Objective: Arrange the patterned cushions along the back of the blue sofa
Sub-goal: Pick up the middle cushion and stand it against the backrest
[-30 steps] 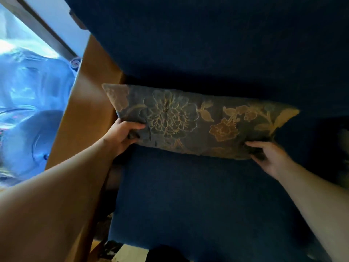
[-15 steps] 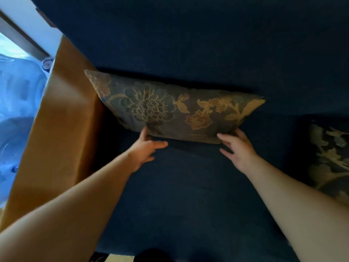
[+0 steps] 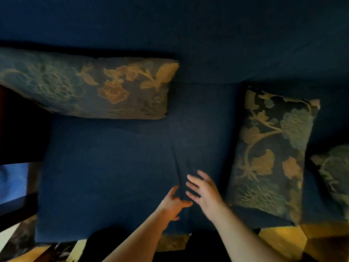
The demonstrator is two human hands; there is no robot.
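Note:
A floral patterned cushion leans against the back of the blue sofa at the left. A second patterned cushion lies flat on the seat to the right, lengthwise toward me. Part of a third cushion shows at the right edge. My left hand and my right hand hover over the seat near the seam between the seat pads, both with fingers spread and holding nothing. My right hand is just left of the second cushion, not touching it.
The sofa's front edge runs along the bottom, with wooden floor below it. A dark armrest area and a bright blue patch sit at the left.
Both hands have let go of the left cushion and drawn back toward me and to the right. My view has swung right, bringing the second and third cushions into sight.

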